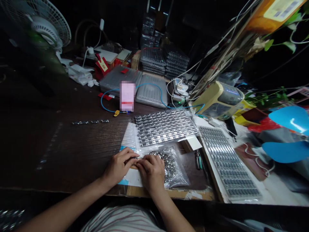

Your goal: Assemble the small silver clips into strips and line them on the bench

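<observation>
- A clear plastic bag (177,172) holding a heap of small silver metal parts (160,158) is lying on the dark wooden workbench (48,145), directly in front of the person's body.
- The left hand (118,166) is resting just left of the clear plastic bag, with its fingers curled and reaching rightward over a white backing sheet (130,178).
- The right hand (151,172) is pressing down over the near left part of the bag, with its fingers bent and meeting the left hand's fingertips.
- The hands are close together and working at one spot beside the silver parts. Any pinch between the fingers is hidden, so its contents cannot be confirmed.
- A green-handled screwdriver (198,160) is lying just right of the bag.
- A clear tray of silver components (165,127) is sitting directly beyond the bag.
- A long clear tray of dark components (228,162) is lying farther right of the bag.
- A short row of small metal parts (90,121) is lying on the bench, beyond and left of the bag.
- A coiled blue cable (106,103) and two grey plastic cases (151,91) are lying well beyond the bag.
</observation>
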